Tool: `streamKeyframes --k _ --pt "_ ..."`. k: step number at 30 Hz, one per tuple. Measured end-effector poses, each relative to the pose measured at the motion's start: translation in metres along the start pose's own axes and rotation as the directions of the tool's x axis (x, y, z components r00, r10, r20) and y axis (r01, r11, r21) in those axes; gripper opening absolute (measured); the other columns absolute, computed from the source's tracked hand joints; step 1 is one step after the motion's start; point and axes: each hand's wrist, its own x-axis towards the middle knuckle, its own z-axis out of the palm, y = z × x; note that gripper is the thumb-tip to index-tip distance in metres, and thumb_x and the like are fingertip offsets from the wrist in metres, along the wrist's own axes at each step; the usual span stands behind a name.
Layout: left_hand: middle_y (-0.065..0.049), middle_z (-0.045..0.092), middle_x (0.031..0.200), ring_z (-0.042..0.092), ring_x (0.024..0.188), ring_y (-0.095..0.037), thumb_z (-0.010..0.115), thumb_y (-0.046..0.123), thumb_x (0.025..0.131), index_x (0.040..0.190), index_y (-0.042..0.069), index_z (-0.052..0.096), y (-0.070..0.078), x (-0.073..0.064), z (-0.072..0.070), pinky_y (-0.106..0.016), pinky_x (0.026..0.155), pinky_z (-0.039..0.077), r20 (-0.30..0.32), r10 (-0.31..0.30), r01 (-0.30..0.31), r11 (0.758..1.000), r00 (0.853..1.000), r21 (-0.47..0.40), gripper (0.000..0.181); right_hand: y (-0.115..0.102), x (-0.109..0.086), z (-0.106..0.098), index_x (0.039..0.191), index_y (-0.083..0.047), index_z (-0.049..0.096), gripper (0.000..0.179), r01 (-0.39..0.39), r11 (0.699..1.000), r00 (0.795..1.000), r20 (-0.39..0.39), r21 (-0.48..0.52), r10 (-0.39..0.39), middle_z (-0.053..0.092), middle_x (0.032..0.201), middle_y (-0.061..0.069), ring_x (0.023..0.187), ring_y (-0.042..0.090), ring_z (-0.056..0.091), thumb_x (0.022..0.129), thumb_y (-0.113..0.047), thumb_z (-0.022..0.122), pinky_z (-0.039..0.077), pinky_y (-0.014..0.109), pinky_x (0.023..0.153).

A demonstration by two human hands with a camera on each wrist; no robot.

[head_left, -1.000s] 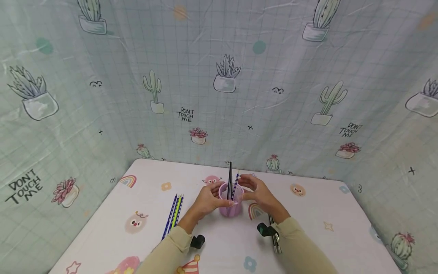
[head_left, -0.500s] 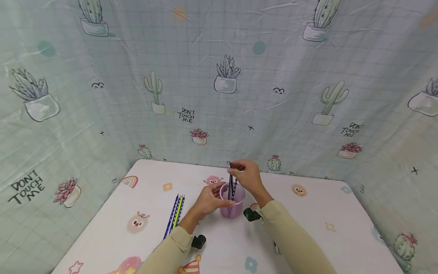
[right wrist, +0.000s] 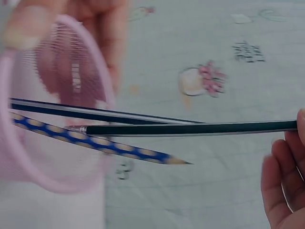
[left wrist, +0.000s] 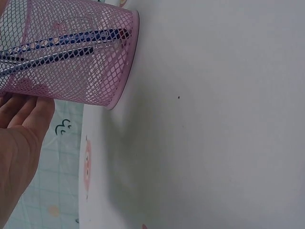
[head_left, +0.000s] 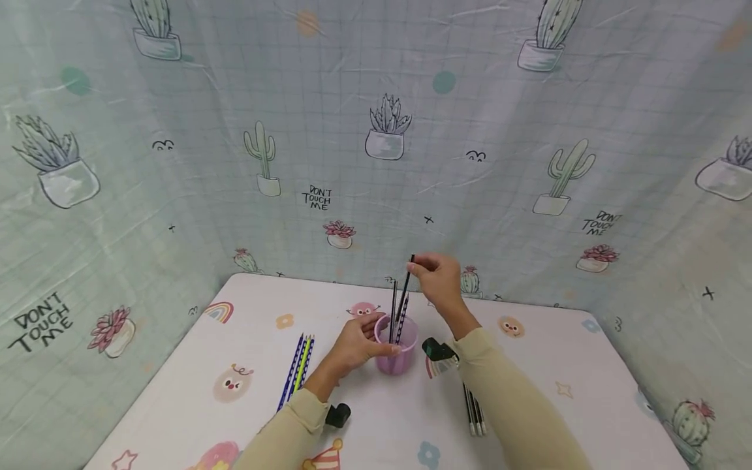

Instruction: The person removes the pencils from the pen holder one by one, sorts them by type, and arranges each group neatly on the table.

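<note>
My left hand (head_left: 352, 343) grips the side of a pink mesh pencil cup (head_left: 395, 364), thumb near the front of the rim. In the right wrist view, a dark pencil with pale stripes (right wrist: 190, 129) is pinched at its far end by my right hand (right wrist: 286, 179). Its metal-and-eraser end still overlaps the cup's opening. Two other pencils stand in the cup: a blue one with pale spots (right wrist: 105, 144), sharpened tip up, and another dark striped one (right wrist: 57, 108). The left wrist view shows pencil ends through the mesh wall (left wrist: 102, 71).
Left of the cup lies a row of blue spotted pencils (head_left: 289, 375) with a yellow-green pencil (head_left: 304, 365) among them. Dark pencils (head_left: 474, 414) lie near my right forearm. A cactus-print curtain (head_left: 376, 196) rises behind the white table (head_left: 529, 365).
My right hand has left the cup's side, taken hold of a dark pencil's top and drawn it up and to the right. My left hand stays on the cup.
</note>
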Motion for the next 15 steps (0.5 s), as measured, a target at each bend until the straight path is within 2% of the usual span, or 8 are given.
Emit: streamKeyframes --k 4,8,12,15 --pt "-0.022 0.060 0.148 0.059 0.138 -0.038 0.093 0.010 0.076 0.146 -0.004 0.054 0.000 -0.001 -0.001 -0.043 0.112 0.052 0.004 0.006 -0.006 1.000 1.000 0.003 0.081 -0.014 0.007 -0.015 0.109 0.004 0.076 0.019 0.017 0.991 1.000 -0.018 0.130 -0.014 0.076 0.103 0.019 0.086 0.012 0.073 0.095 -0.010 0.076 0.060 0.027 0.082" --pt "-0.020 0.060 0.150 0.059 0.139 -0.036 0.093 0.010 0.076 0.147 -0.003 0.054 -0.001 -0.001 -0.001 -0.042 0.113 0.052 0.003 -0.012 0.012 1.000 1.000 0.011 0.083 -0.024 0.012 -0.033 0.107 0.009 0.074 0.017 0.056 0.972 0.998 -0.012 0.230 -0.054 0.075 0.092 0.009 0.076 0.005 0.072 0.095 -0.003 0.074 0.063 0.021 0.078" --pt "-0.020 0.060 0.149 0.059 0.139 -0.036 0.093 0.010 0.076 0.147 -0.002 0.055 0.000 -0.001 -0.001 -0.042 0.113 0.051 0.000 -0.010 0.010 1.000 1.000 0.006 0.082 -0.031 0.018 -0.052 0.107 0.012 0.072 0.018 0.080 0.966 0.997 -0.017 0.245 -0.078 0.072 0.084 -0.007 0.073 0.003 0.071 0.095 -0.001 0.073 0.063 0.019 0.075" --pt "-0.019 0.060 0.149 0.059 0.139 -0.036 0.093 0.010 0.076 0.147 -0.001 0.055 0.001 0.000 0.000 -0.043 0.113 0.051 0.002 -0.015 0.015 1.000 1.000 0.000 0.081 -0.035 0.020 -0.067 0.110 0.014 0.070 0.021 0.081 0.975 0.997 -0.013 0.209 -0.080 0.071 0.084 -0.010 0.072 0.002 0.071 0.096 -0.002 0.072 0.062 0.018 0.075"
